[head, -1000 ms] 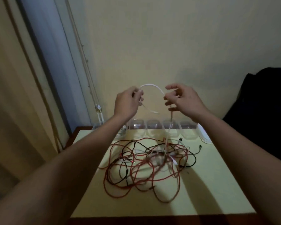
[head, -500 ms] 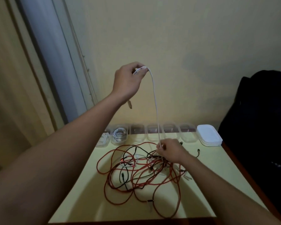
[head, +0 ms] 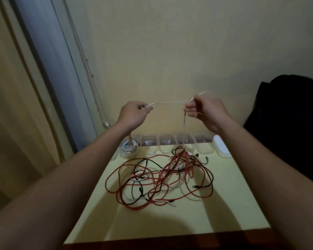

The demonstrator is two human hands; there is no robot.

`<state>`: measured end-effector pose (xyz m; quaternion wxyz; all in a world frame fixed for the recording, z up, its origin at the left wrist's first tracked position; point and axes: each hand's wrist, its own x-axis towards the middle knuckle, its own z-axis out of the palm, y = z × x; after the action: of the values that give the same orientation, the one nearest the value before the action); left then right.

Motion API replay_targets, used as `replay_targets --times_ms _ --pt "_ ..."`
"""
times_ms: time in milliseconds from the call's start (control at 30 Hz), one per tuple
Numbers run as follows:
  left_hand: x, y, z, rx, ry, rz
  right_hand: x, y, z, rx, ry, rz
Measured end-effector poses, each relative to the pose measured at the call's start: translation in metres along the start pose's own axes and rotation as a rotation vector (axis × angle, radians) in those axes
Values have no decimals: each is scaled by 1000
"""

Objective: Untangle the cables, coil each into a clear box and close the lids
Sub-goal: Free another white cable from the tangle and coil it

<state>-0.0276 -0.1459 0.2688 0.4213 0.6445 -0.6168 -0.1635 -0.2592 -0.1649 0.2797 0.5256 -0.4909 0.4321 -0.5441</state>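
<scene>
Both hands are raised above the table (head: pixel 229 204), in front of a plain wall (head: pixel 170 51). The left hand (head: pixel 134 113) has its fingers curled and pinches a white cable (head: pixel 170 102) near one end. The right hand (head: pixel 206 110) is also closed around that cable, pinching it further along, with a short bit sticking up past the fingers. Between the two hands the white cable runs nearly level and fairly taut. From the right hand it drops straight down into the tangle of cables (head: pixel 161 179), a loose heap of red, black and white strands in the middle of the pale yellow table. Along the back edge of the table, against the wall, stands a row of clear boxes (head: pixel 167 141). The box at the left of the row holds a coiled white cable (head: pixel 128 148), partly hidden by the left forearm. At the right end of the row lies a stack of white lids (head: pixel 222 148). A curtain (head: pixel 11 105) hangs at the left and a large dark shape (head: pixel 287 114) stands beside the table on the right.
</scene>
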Motion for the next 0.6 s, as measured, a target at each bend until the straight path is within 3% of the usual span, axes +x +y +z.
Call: replay_targets --times_ms 167,267,467,600 --pt "-19 4 22 -120 -239 9 4 -38 12 254 -88 21" --pt "-31 8 43 -190 -394 30 -2 -41 21 274 -145 43" --pt "-30 6 75 -213 -270 62 -14 -25 19 235 -195 117" --pt "-24 10 73 -259 -167 14 -29 8 7 -213 52 -191"
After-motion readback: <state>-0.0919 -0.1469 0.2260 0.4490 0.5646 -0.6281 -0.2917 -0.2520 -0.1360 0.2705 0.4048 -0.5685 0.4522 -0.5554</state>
